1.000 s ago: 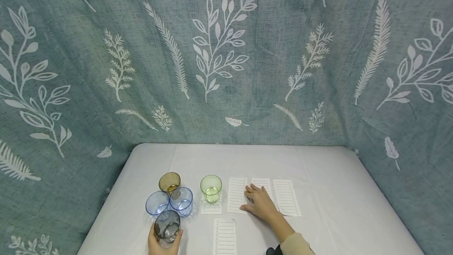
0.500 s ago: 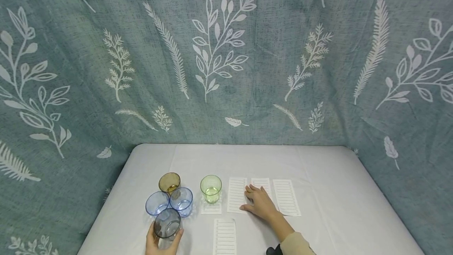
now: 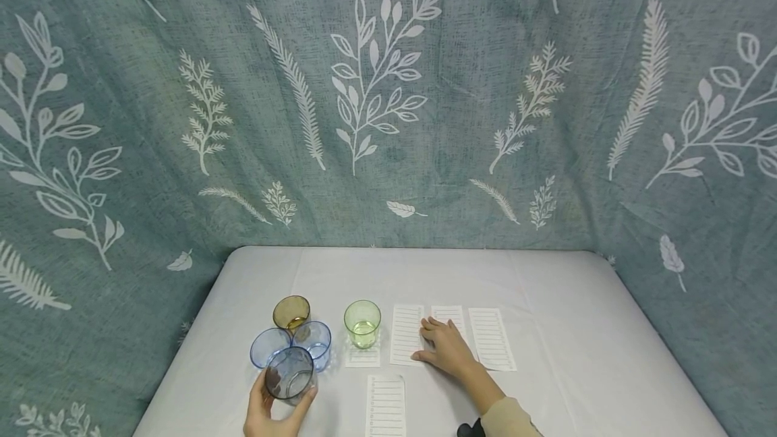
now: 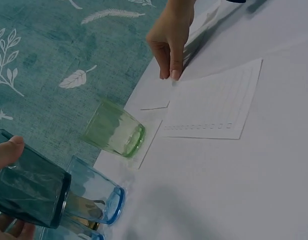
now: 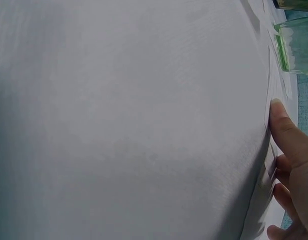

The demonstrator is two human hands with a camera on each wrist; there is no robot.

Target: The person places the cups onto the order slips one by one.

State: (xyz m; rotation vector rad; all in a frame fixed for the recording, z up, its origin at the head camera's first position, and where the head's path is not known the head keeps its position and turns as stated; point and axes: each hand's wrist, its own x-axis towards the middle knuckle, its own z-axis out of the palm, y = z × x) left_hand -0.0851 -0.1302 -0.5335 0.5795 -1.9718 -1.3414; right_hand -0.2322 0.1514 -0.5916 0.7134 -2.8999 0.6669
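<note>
My left hand (image 3: 272,417) grips a smoky grey drinking glass (image 3: 290,375) between thumb and fingers, at the near side of a cluster of glasses. The left wrist view shows this dark glass (image 4: 31,185) with its base raised off the table. Right behind it stand two blue glasses (image 3: 269,349) and an amber glass (image 3: 291,312). To their right, a green glass (image 3: 362,324) stands on a lined paper slip (image 3: 363,358). My right hand (image 3: 449,349) rests with spread fingers on lined paper sheets (image 3: 405,336), thumb and fingertips touching the paper.
Another lined sheet (image 3: 492,339) lies to the right of my right hand. Nearer me, one more lined sheet (image 3: 386,406) lies at the front. A white cloth covers the table (image 3: 577,356), and a patterned green curtain (image 3: 425,120) hangs behind it.
My left hand has raised the grey glass, which has moved up toward the blue glasses and slightly right. The right hand and the papers have stayed put.
</note>
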